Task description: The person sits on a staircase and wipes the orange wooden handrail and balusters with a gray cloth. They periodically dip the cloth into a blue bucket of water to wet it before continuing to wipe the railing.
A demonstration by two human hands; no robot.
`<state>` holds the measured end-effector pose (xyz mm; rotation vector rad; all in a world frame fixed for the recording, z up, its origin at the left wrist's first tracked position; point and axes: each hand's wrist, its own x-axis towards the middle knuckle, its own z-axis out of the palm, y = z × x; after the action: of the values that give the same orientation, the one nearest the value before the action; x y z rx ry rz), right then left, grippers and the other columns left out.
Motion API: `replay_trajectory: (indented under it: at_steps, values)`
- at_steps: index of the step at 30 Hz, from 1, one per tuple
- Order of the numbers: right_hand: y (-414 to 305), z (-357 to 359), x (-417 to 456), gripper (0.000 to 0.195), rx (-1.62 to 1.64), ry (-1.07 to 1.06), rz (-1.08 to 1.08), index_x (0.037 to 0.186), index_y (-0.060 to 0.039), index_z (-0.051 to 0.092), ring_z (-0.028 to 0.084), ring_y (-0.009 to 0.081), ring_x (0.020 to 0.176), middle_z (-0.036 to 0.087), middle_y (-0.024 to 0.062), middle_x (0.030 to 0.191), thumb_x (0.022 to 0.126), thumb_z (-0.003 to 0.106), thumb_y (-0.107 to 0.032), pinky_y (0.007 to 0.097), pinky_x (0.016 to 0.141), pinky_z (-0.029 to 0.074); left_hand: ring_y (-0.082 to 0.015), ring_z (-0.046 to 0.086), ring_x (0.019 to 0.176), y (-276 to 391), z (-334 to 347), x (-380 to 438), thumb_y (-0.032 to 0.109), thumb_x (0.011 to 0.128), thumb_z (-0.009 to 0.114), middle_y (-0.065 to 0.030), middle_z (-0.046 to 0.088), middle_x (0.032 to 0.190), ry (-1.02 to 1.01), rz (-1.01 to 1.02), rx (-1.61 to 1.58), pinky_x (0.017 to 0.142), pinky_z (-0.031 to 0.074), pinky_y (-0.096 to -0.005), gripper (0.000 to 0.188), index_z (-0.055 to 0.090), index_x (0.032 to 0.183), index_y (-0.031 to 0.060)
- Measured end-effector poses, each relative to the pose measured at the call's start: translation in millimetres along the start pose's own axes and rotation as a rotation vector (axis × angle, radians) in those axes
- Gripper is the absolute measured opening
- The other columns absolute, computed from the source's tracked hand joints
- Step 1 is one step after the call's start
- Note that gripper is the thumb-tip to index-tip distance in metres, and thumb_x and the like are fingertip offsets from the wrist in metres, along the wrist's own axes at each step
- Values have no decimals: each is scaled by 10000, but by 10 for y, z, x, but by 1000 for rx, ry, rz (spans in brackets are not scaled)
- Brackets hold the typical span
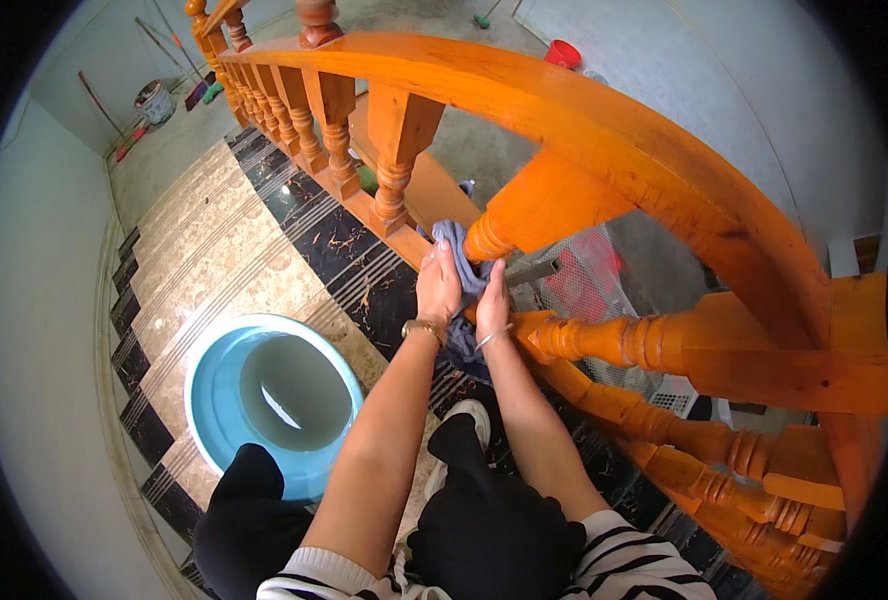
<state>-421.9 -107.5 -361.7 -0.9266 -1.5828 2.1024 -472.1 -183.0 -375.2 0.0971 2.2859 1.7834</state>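
My left hand (439,285) and my right hand (493,300) are on either side of a blue-grey cloth (460,251). The cloth wraps around the lower turned part of an orange-brown wooden baluster (489,234), and its loose end hangs below my wrists. Both hands press the cloth from the two sides. A watch is on my left wrist and a bangle on my right. To the left of my forearms, a light blue plastic basin (215,401) holds cloudy water.
The wooden handrail (564,112) curves over the balusters. Tiled stairs (211,247) with black edges descend beside the wall. At the bottom are a bucket (155,103) and long-handled brooms. A red bucket (563,54) and mesh-covered items (586,277) lie beyond the railing.
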Motion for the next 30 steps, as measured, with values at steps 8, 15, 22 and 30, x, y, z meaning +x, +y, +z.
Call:
replay_trajectory:
  at_steps: [8, 15, 22, 30]
  values:
    - [152, 16, 219, 613, -88, -102, 60, 1329, 14, 404, 422, 202, 1222, 464, 86, 1324, 981, 300, -480, 308, 1040, 293, -365, 228, 1368, -309, -37, 8, 403, 995, 188, -259, 375, 1392, -85, 50, 7, 1136, 167, -370, 618, 427, 1300, -78]
    - [205, 48, 72, 658, 236, -91, 301, 1331, -22, 422, 475, 203, 1186, 480, 73, 1329, 951, 339, -554, 323, 1010, 357, -333, 271, 1355, -139, 41, -108, 517, 972, 220, -231, 323, 1439, -18, -104, -240, 1109, 198, -344, 730, 287, 1378, -86]
    - [514, -146, -701, 495, 73, -40, 290, 1187, -21, 520, 524, 168, 1025, 566, 73, 1129, 989, 318, -427, 298, 896, 418, -386, 516, 1035, 69, -175, -833, 345, 964, 420, -203, 566, 1161, 39, -201, 19, 911, 404, -416, 393, 548, 1175, 39]
    - [-1122, 156, -1505, 419, -485, -744, -357, 930, 58, 613, 540, 126, 806, 604, 51, 819, 967, 477, -336, 257, 741, 426, -134, 500, 869, 1123, -1688, -1266, 375, 974, 450, -77, 596, 934, 657, -81, -485, 810, 426, -308, 453, 572, 1018, -58]
